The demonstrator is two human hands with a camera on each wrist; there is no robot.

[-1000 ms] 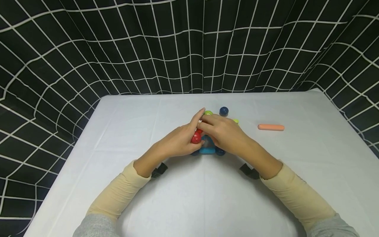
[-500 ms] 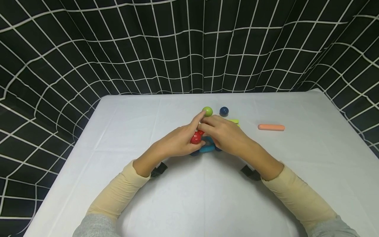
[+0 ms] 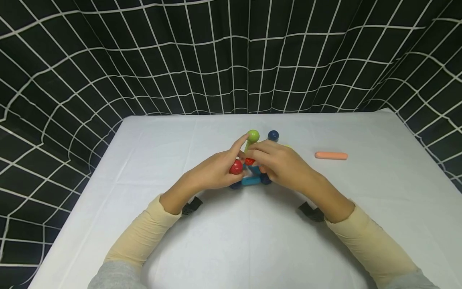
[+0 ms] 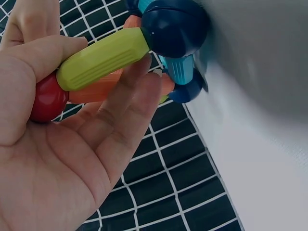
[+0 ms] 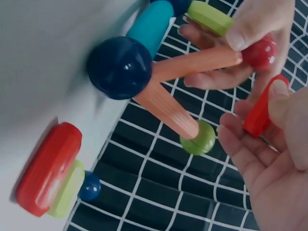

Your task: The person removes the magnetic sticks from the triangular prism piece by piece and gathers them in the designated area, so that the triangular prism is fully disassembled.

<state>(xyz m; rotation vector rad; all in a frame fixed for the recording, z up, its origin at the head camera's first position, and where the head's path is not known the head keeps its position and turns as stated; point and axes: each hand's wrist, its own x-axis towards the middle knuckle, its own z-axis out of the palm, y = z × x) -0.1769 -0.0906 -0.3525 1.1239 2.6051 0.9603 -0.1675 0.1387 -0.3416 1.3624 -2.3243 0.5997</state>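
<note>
At the centre of the head view, I have a red rod (image 5: 260, 113) pinched between thumb and fingers of the right hand (image 3: 285, 166); it now shows apart from the red ball (image 3: 236, 166), where half a second ago they looked touching, so I judge them unjoined. The left hand (image 3: 213, 170) grips that ball, thumb and fingers curled. Right of centre, an orange rod (image 3: 331, 155) rests on the bench (image 3: 202, 249).
</note>
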